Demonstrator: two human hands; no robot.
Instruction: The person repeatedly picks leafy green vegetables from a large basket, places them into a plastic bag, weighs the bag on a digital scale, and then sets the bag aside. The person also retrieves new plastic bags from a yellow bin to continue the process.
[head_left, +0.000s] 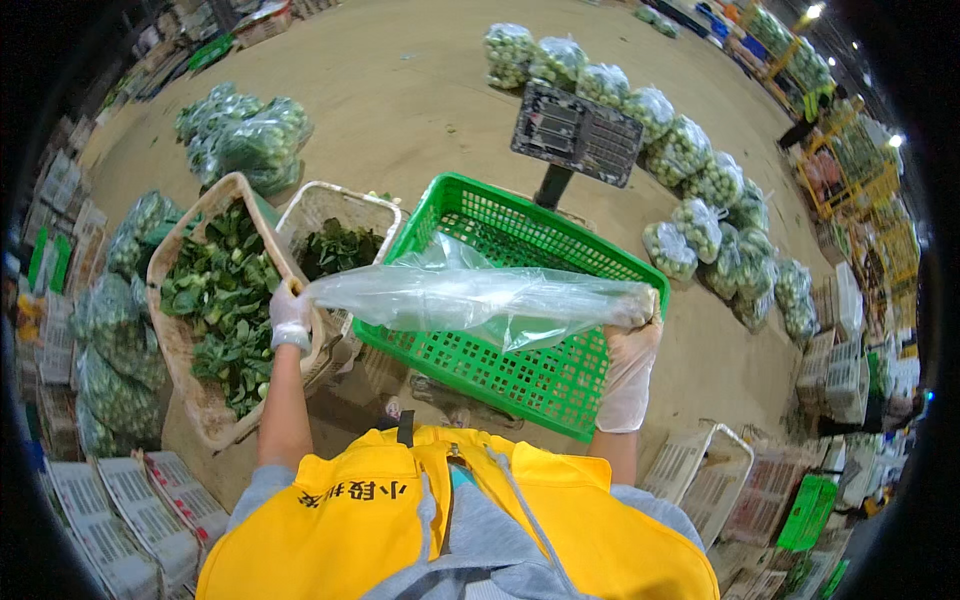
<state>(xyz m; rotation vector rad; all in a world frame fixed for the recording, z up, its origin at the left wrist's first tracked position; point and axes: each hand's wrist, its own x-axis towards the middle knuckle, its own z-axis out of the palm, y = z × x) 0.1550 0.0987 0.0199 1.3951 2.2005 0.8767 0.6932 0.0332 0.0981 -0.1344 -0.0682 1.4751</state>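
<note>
A clear plastic bag (465, 296) is stretched sideways between my two gloved hands. My left hand (291, 313) grips its narrow gathered end beside the rim of a worn beige crate (166, 352) holding leafy green vegetables (225, 277). My right hand (634, 330) holds the bag's other end, above the right side of a green perforated plastic basket (480, 367). No vegetables show in the basket, though the bag covers part of it. Behind the basket stands a scale's display and keypad panel (576, 133) on a post.
A second, white-rimmed crate (397, 212) with greens stands between crate and basket. Filled vegetable bags (679, 150) line the floor at right; more bags (247, 139) lie at back left and left. Stacked crates (105, 517) border both sides. A person (814, 109) is far off at upper right.
</note>
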